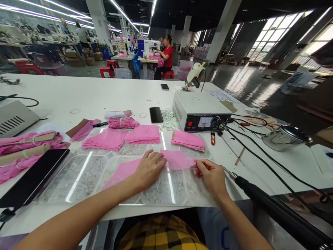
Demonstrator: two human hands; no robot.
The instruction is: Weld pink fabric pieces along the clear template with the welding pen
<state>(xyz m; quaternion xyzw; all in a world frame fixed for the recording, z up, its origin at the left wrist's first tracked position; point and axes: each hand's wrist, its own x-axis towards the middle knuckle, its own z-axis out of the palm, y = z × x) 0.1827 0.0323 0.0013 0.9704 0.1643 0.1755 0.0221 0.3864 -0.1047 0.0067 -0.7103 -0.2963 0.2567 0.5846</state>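
Observation:
A thin pink lace-edged fabric piece lies across the clear plastic trays. My left hand rests palm down over its left end, fingers stretched out. With thumb and fingers pinched, my right hand grips the piece's right corner. Another pink piece shows partly beneath my left hand and forearm. Behind them sit two stacks of pink fabric pieces, the left stack and the middle stack, and a folded pink bundle. A black-handled tool with a metal tip extends behind my right wrist.
A control box with cables stands back right, near orange snips and a glass jar. A phone lies by a heap of pale bands. A black tablet-like slab is at left. A person in red sits beyond.

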